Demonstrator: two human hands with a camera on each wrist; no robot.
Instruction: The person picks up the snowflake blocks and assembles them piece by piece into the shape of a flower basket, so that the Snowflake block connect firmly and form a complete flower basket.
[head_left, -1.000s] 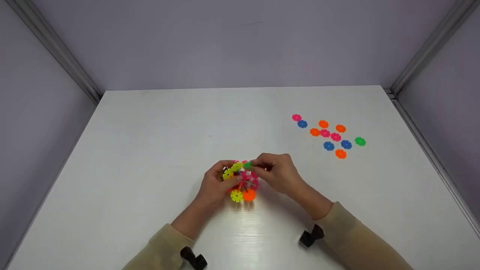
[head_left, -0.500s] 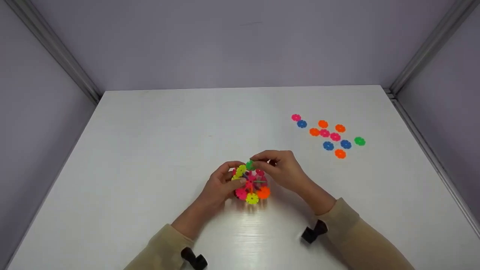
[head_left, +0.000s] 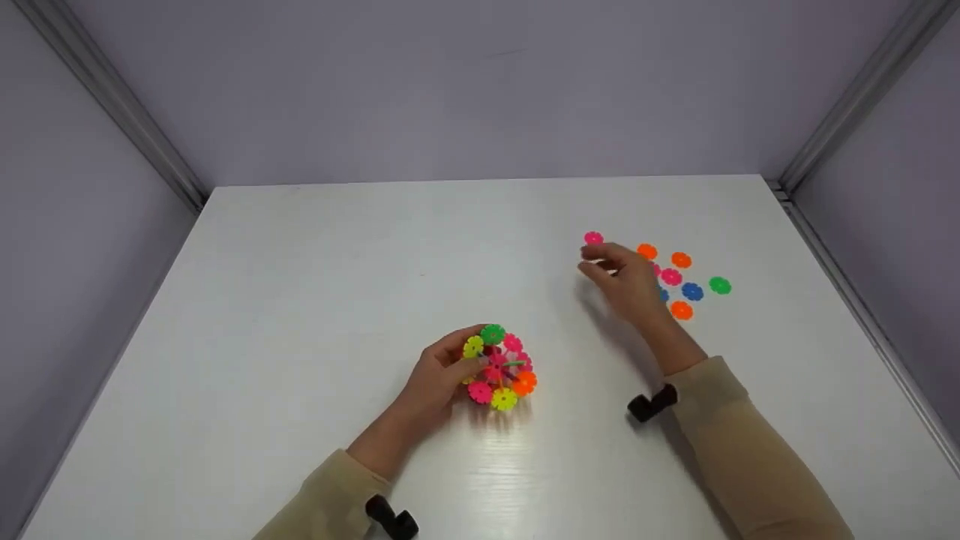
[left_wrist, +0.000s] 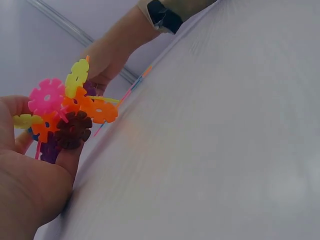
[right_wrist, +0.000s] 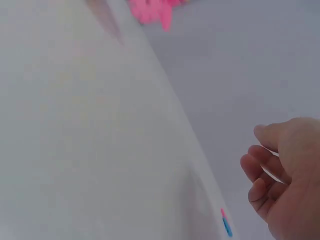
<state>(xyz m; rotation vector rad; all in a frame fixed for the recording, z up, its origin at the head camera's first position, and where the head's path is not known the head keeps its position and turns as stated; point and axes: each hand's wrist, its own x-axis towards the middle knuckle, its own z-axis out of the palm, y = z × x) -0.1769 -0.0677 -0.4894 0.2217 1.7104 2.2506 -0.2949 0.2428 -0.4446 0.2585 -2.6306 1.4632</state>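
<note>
My left hand (head_left: 435, 379) grips a ball-like cluster of interlocking snowflake discs (head_left: 497, 369) low over the table, thumb on the near side. Its discs are pink, yellow, orange and green; a green disc (head_left: 493, 334) sits at its top. Brown and purple discs show too in the left wrist view, where the cluster (left_wrist: 75, 105) rests between thumb and fingers. My right hand (head_left: 631, 289) hangs over the loose discs with thumb and fingers apart, holding nothing. Just beyond its fingertips lies a pink disc (head_left: 593, 238). Some loose discs are hidden beneath this hand.
Several loose discs lie at the back right of the white table (head_left: 315, 285): orange (head_left: 681, 259), pink (head_left: 672, 277), blue (head_left: 692, 292) and a green one (head_left: 720, 285) farthest right. Grey walls (head_left: 480, 97) enclose the table at the back and sides.
My right hand has let go of the green disc, now on the cluster, and moved away to the back right over the loose discs. The left hand keeps the cluster, which has turned and shifted slightly.
</note>
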